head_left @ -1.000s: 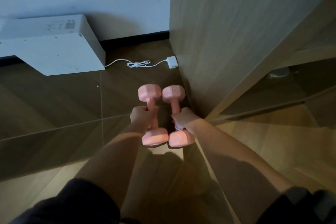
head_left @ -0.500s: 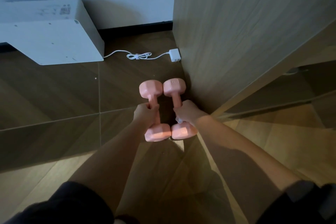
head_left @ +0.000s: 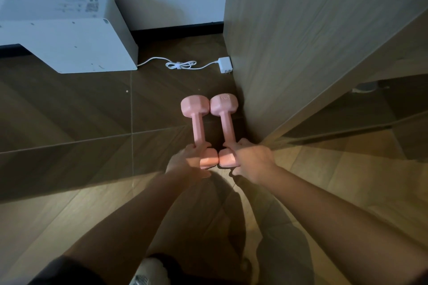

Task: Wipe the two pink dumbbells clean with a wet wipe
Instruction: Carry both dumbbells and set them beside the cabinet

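Note:
Two pink dumbbells lie side by side on the dark floor, close to a wooden cabinet. My left hand is curled over the near head of the left dumbbell, with fingertips on the base of its handle. My right hand wraps the near head of the right dumbbell in the same way, one finger reaching onto the handle and the thumb at the near face. Both far heads and most of both handles are uncovered. No wet wipe shows.
A tall wooden cabinet side stands right of the dumbbells. A white box-shaped appliance sits against the wall at the back left, with its white cable and plug adapter on the floor. My shoe shows at the bottom.
Both hands have slid back from the middle of the handles to the near heads. The dumbbells now lie flatter on the floor beside the cabinet.

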`<act>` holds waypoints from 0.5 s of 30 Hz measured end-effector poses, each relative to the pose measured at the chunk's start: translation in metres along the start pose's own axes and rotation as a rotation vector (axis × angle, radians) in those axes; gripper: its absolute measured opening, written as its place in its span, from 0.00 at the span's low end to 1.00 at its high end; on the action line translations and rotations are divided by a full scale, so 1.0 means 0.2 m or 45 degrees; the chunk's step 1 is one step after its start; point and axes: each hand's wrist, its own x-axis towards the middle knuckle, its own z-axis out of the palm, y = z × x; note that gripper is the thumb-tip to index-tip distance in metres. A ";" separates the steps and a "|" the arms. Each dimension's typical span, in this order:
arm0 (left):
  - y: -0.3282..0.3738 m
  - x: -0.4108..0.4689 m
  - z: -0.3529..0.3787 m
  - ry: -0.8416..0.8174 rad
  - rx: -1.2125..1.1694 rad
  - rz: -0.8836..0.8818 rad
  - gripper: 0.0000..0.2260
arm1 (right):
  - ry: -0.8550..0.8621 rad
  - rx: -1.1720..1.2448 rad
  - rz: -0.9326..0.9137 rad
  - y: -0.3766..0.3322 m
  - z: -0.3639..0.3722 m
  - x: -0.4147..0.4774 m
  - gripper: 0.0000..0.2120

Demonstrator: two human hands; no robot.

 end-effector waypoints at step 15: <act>0.09 0.07 0.04 0.252 0.139 0.011 0.24 | 0.214 -0.090 0.097 0.04 0.05 0.01 0.26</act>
